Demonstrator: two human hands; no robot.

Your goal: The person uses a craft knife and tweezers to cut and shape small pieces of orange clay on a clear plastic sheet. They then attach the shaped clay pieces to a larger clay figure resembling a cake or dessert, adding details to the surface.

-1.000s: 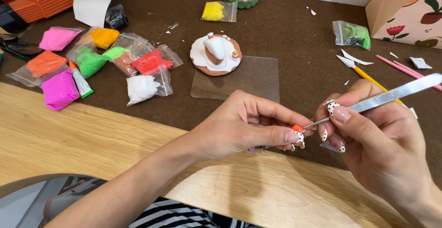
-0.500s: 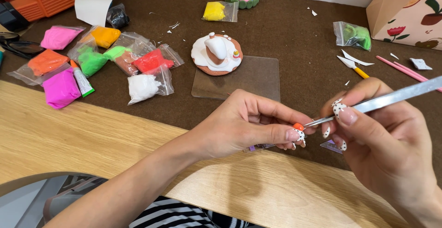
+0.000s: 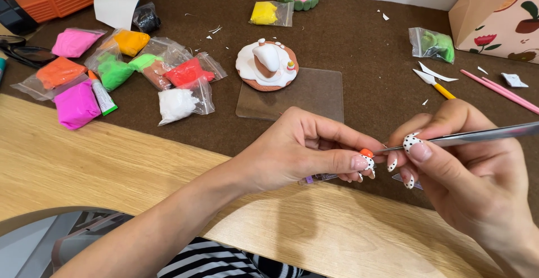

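My left hand [image 3: 303, 154] pinched a tiny orange clay bit [image 3: 366, 153] while my right hand [image 3: 466, 171] gripped a thin metal tool [image 3: 477, 136], tip touching it.

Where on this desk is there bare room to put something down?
Free: the wooden desk edge left of the left hand, and brown mat between the clay cake and green bag. Crowded: the clay bags upper left.

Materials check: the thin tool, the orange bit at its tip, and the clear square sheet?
Thin tool in the right hand: looks like metal, silvery with a bright sheen. Orange bit pinched by the left hand: probably soft modelling clay, matte, like the bagged lumps. Clear square sheet: likely plastic or acrylic, transparent, glossy, rounded corners.
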